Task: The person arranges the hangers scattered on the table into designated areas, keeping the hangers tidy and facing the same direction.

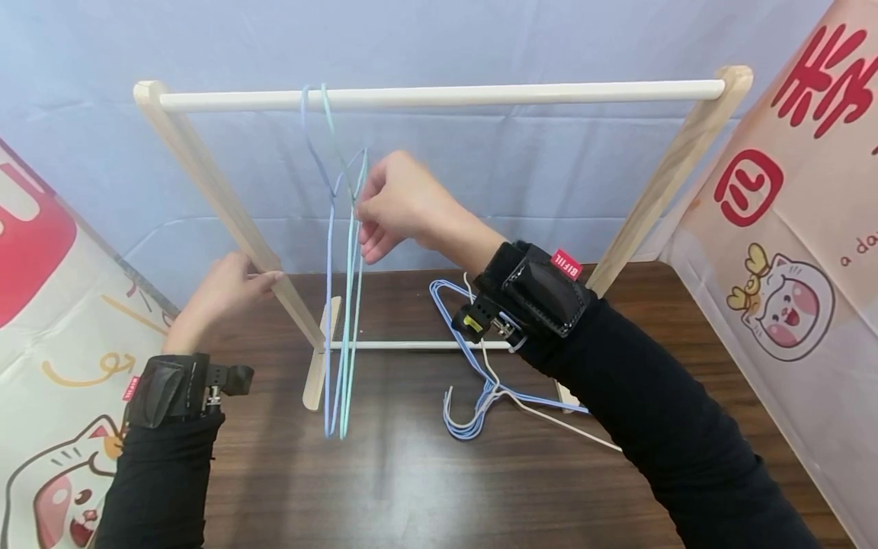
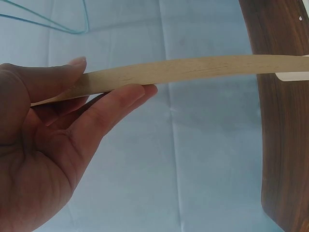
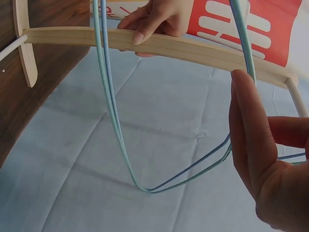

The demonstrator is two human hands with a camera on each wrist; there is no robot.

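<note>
My left hand [image 1: 236,286] grips the left wooden upright [image 1: 216,191] of a small clothes rack, thumb on one side and fingers on the other [image 2: 108,108]. A blue hanger [image 1: 328,290] and a mint-green hanger [image 1: 350,305] hang side by side from the rack's top rail [image 1: 480,94]. Beside the green one is my right hand [image 1: 401,202]. In the right wrist view its fingers [image 3: 248,125] are fairly straight, with the tips against or very near the hanger wires [image 3: 113,116]; part of the wires is hidden behind that hand.
Several blue hangers [image 1: 464,435] and a white hanger [image 1: 562,423] lie together on the brown table [image 1: 411,488], partly under my right forearm. A lower bar [image 1: 411,345] joins the rack's sides, with the right upright [image 1: 668,175] beyond the forearm. Printed cloths flank the table.
</note>
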